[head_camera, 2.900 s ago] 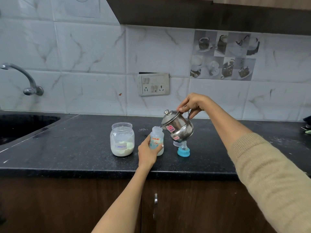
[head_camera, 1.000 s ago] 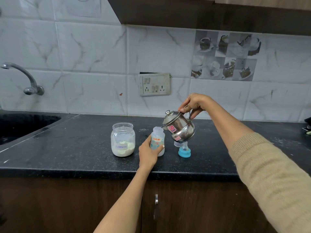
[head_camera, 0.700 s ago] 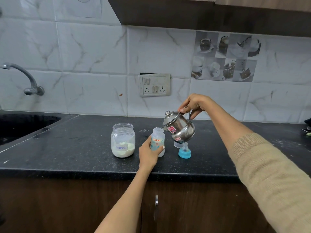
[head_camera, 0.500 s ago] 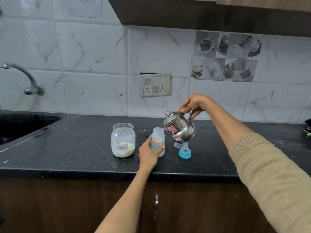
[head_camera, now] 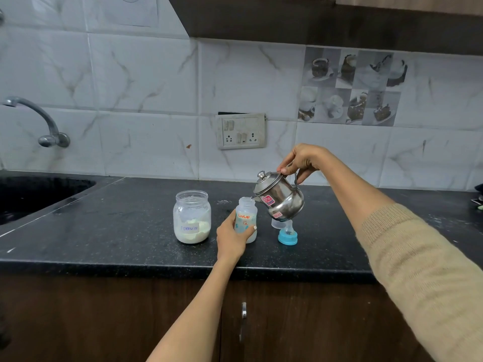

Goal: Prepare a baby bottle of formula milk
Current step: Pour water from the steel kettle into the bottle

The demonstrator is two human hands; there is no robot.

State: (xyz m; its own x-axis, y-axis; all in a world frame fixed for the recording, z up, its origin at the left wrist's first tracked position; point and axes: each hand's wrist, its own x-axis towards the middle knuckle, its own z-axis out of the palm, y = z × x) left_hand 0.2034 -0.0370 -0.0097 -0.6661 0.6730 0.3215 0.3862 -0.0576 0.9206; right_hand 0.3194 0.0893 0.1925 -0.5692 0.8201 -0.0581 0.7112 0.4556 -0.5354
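Observation:
A small clear baby bottle [head_camera: 246, 215] with an orange logo stands uncapped on the black counter [head_camera: 117, 231]. My left hand [head_camera: 231, 237] grips its lower part. My right hand [head_camera: 300, 160] holds a steel kettle [head_camera: 278, 198] by its handle, tilted left so the spout rests over the bottle's mouth. To the bottle's left sits a lidless glass jar [head_camera: 192, 216] labelled "Formula", with pale powder in its bottom third. The blue ring with the teat [head_camera: 287, 233] stands on the counter under the kettle, next to a clear cap [head_camera: 277, 223].
A dark sink [head_camera: 31, 194] and a wall tap [head_camera: 36, 118] are at the far left. A switchboard [head_camera: 241, 130] is on the tiled wall behind. Dark cabinet doors [head_camera: 244, 312] lie below the counter edge. Small items sit at the far right edge [head_camera: 478, 197].
Almost nothing has moved. The kettle stays tilted over the bottle's mouth in my right hand, and my left hand keeps its hold on the bottle.

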